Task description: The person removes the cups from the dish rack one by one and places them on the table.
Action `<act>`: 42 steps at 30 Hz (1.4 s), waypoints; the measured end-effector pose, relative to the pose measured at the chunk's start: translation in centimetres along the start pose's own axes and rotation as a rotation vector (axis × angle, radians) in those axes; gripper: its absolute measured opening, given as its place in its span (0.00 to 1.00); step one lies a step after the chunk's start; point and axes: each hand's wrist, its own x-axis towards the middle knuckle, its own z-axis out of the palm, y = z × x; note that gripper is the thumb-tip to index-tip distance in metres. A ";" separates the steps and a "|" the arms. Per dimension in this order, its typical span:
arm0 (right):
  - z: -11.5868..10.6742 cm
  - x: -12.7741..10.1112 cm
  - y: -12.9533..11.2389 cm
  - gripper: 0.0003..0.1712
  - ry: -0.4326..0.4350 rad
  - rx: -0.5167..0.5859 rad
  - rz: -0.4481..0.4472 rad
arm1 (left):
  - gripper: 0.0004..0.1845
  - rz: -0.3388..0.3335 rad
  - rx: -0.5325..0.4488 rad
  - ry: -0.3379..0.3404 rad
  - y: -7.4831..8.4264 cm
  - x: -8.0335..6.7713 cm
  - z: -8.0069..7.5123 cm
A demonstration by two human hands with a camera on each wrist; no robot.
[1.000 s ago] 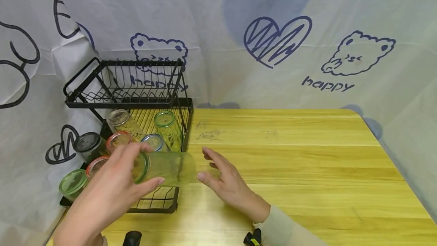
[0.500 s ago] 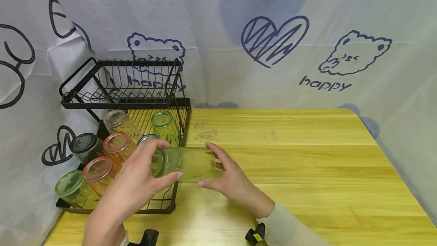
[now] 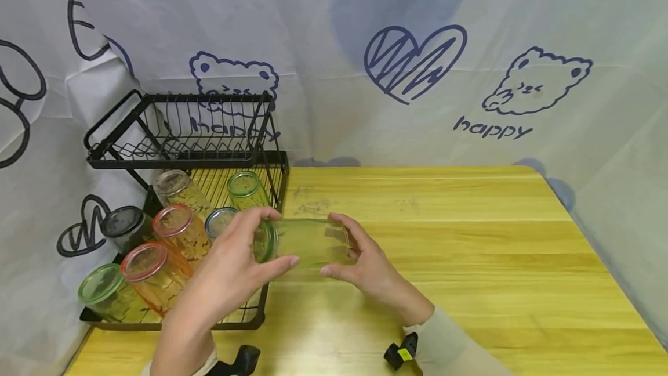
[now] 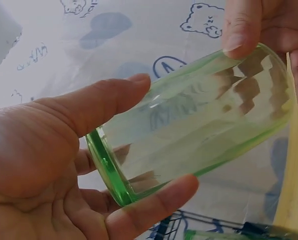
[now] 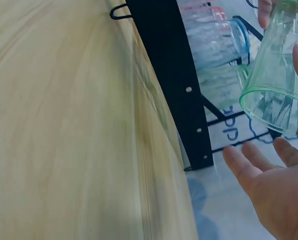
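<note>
A clear green drinking glass (image 3: 308, 242) lies on its side in the air just right of the rack's front corner, above the wooden table (image 3: 443, 260). My left hand (image 3: 279, 237) grips its thick green end, thumb below and fingers over the top. My right hand (image 3: 331, 245) holds the other end between thumb and fingers. In the left wrist view the glass (image 4: 198, 120) runs from my left palm up to my right fingertips (image 4: 241, 30). In the right wrist view the glass (image 5: 276, 95) shows its round end above my right palm (image 5: 273, 190).
A black two-tier wire dish rack (image 3: 261, 318) stands at the table's back left. Several glasses lie tilted on its lower tier, among them orange ones (image 3: 156, 274) and a green one (image 3: 245, 187). A printed cloth backdrop (image 3: 417, 62) hangs behind. The table's right corner (image 3: 543, 176) is rounded.
The green glass moved right and slightly up, from over the rack's front toward the table. My right hand, held apart from it a second ago, now grasps its far end.
</note>
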 end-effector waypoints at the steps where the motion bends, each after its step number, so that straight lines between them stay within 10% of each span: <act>1: -0.3 -0.1 0.1 0.50 -0.002 0.029 -0.005 | 0.38 -0.002 -0.011 0.000 0.1 0.2 0.2; 32: -7.1 -1.3 1.5 0.38 0.136 0.521 0.036 | 0.38 -0.034 -0.676 0.051 -0.6 5.0 11.9; 42: -7.6 -1.8 1.4 0.45 0.291 0.546 0.121 | 0.39 -0.048 -0.589 0.015 -1.1 5.9 14.6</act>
